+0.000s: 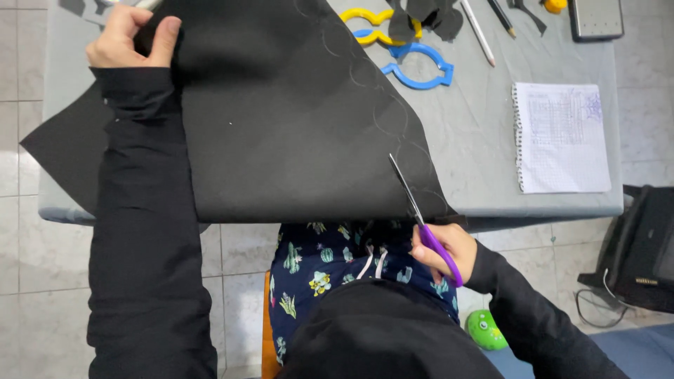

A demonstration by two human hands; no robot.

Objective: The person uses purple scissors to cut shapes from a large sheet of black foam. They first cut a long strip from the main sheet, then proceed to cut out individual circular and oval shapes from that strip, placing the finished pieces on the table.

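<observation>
A: Where's the R hand [449, 247]?
B: Near edge of the tabletop [484, 140], fingers closed thru the purple handles of the scissors [423, 217]. Blades point away from the body, up into the black sheet [281, 119], w/ the tips on the sheet near its right edge.
A: And the L hand [130, 36]?
B: Far-left corner, pinching the sheet's edge, thumb on top, fingers curled over it. Sleeve lies across the sheet.
A: Sheet itself?
B: Spread over most of the tabletop, near edge hanging off toward the lap. Faint traced circles run along its right edge.
A: Other stuff?
B: Blue stencil [420, 67] and yellow stencil [365, 21] just beside the sheet, black scraps [428, 15] touching the yellow one, pencils [477, 31] past those, spiral notepad [562, 137] well to the right.
</observation>
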